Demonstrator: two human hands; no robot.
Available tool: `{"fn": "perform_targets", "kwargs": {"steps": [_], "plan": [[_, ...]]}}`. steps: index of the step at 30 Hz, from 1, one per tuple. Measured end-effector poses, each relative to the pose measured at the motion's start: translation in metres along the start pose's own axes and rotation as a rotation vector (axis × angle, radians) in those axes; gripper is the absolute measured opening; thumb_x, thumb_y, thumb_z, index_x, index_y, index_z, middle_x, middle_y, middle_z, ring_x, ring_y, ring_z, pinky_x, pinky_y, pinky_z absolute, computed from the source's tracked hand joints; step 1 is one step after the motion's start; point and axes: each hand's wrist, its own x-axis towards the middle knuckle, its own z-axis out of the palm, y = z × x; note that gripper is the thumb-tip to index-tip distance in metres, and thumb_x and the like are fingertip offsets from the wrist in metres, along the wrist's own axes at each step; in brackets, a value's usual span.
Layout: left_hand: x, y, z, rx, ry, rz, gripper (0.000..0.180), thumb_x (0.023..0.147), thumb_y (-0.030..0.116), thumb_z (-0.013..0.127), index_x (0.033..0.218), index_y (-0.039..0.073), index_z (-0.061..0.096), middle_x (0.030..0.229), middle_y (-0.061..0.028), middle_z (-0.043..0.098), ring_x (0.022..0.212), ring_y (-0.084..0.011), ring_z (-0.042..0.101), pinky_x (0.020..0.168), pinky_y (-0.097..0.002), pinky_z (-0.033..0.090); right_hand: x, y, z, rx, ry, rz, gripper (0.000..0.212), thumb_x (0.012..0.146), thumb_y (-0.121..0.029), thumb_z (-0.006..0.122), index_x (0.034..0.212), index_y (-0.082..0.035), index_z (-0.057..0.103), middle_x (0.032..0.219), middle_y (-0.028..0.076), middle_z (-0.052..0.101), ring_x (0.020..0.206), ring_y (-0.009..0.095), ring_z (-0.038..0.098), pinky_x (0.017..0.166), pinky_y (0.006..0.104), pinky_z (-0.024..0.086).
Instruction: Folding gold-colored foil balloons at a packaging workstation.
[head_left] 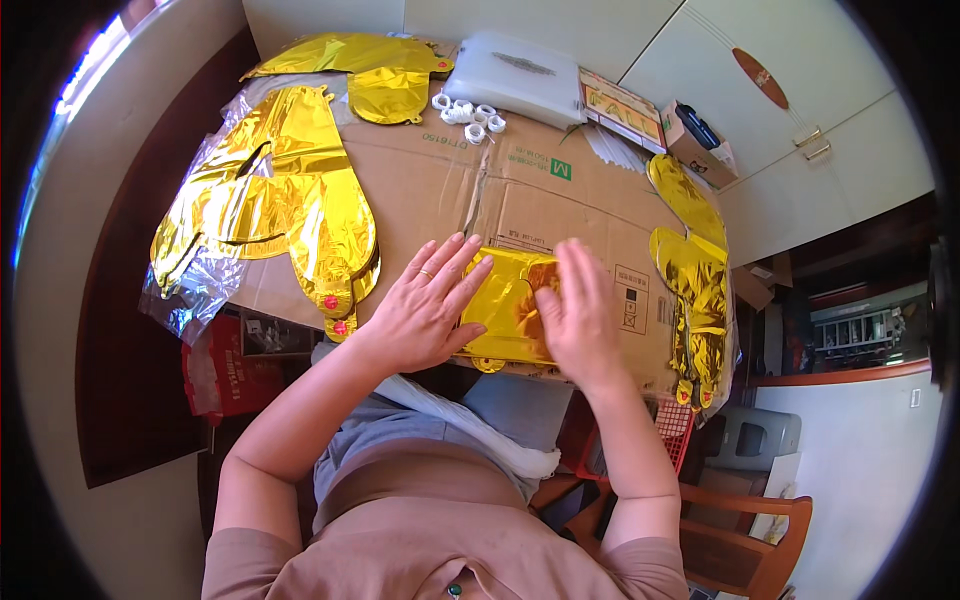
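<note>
A folded gold foil balloon [505,310] lies flat on the cardboard at the table's near edge, between my two hands. My left hand [425,305], a ring on one finger, rests with stretched fingers along the balloon's left side. Over its right side is my right hand [582,325], held edge-on with the fingers straight and slightly blurred by motion. Whether the right palm presses on the foil I cannot tell. Neither hand grips anything. A small round tab [488,366] of the balloon pokes out at the near edge.
Flat gold foil balloons [320,190] lie at the left, with clear plastic film [185,300] under them. More gold foil [690,275] lies right, another piece [390,92] far left. White ribbon rolls [475,130], a pale plastic case [518,75] and a small box [690,150] stand at the back.
</note>
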Motion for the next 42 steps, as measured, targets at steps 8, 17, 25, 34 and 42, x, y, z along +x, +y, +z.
{"fn": "perform_targets", "kwargs": {"steps": [8,17,25,34,42], "plan": [[0.006,0.003,0.018,0.069,-0.027,-0.040,0.082,0.093,0.054,0.057,0.151,-0.001,0.037,0.159,-0.0247,0.029,0.149,-0.0389,0.027,0.122,-0.0516,0.019,-0.012,0.024,0.020,-0.046,-0.264,-0.001,0.079,0.100,-0.056,0.046,0.154,-0.001,0.031,0.160,0.026,0.026,0.148,0.044,0.024,0.121,0.0573,0.014],[0.008,0.005,0.025,0.119,-0.035,-0.073,0.084,0.093,0.060,0.051,0.151,0.000,0.038,0.159,-0.0249,0.029,0.150,-0.0400,0.024,0.122,-0.0518,0.016,0.002,0.052,0.013,0.121,-0.279,-0.024,0.067,0.100,-0.042,0.054,0.150,-0.001,0.039,0.156,0.022,0.037,0.146,0.038,0.034,0.121,0.0490,0.023],[0.006,0.010,0.027,0.135,-0.060,-0.102,0.087,0.093,0.061,0.051,0.153,0.001,0.035,0.160,-0.0239,0.027,0.150,-0.0403,0.023,0.123,-0.0524,0.014,0.002,0.045,0.009,-0.001,-0.257,-0.078,0.065,0.100,-0.040,0.054,0.151,-0.002,0.038,0.158,0.020,0.035,0.147,0.037,0.032,0.122,0.0512,0.020],[0.008,0.012,0.027,0.125,-0.031,-0.101,0.087,0.093,0.061,0.052,0.153,0.001,0.035,0.160,-0.0254,0.027,0.150,-0.0404,0.023,0.122,-0.0523,0.015,-0.003,0.032,0.018,-0.022,-0.299,-0.068,0.071,0.101,-0.047,0.050,0.154,-0.003,0.033,0.162,0.022,0.026,0.150,0.039,0.024,0.122,0.0544,0.014],[-0.004,-0.002,-0.006,0.000,-0.113,-0.120,0.086,0.093,0.051,0.059,0.155,0.000,0.028,0.161,-0.0244,0.024,0.152,-0.0390,0.020,0.124,-0.0500,0.014,-0.003,0.042,0.020,-0.023,-0.319,-0.078,0.070,0.102,-0.049,0.047,0.156,-0.007,0.031,0.163,0.020,0.024,0.150,0.040,0.022,0.122,0.0545,0.015]]}}
